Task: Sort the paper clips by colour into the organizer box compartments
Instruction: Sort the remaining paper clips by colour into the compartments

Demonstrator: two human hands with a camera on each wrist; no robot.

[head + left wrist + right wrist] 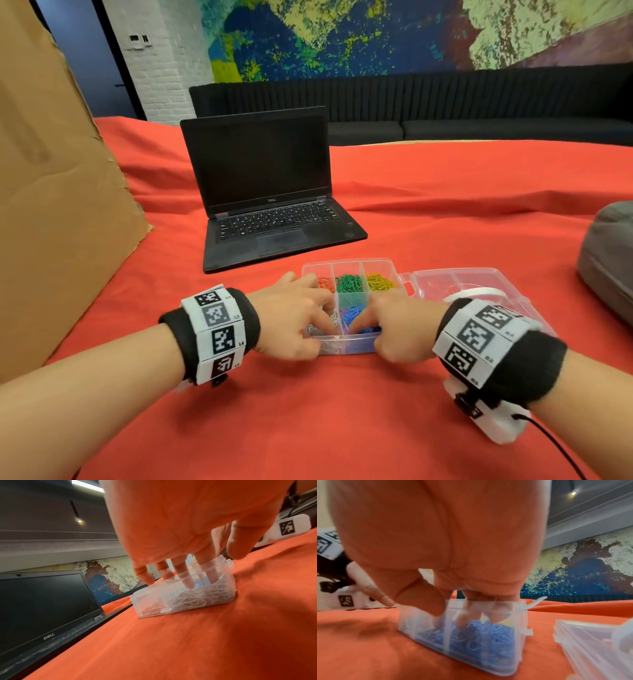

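A clear organizer box (347, 265) lies on the red cloth with its lid (459, 282) folded open to the right. The far row holds red clips (325, 284), green clips (349, 283) and yellow clips (380, 281). My left hand (325, 325) dips straight fingers into the near-left compartment and touches the white clips (197, 597); its thumb stays outside the box. My right hand (356, 325) pokes its fingertips (462, 623) into the blue clips (471, 639), thumb at the near wall. Neither hand shows a clip pinched.
An open black laptop (267, 192) stands just beyond the box. A big cardboard sheet (51, 205) leans along the left side. A grey cushion (609, 260) lies at the right edge. The lid (590, 642) lies close beside my right hand.
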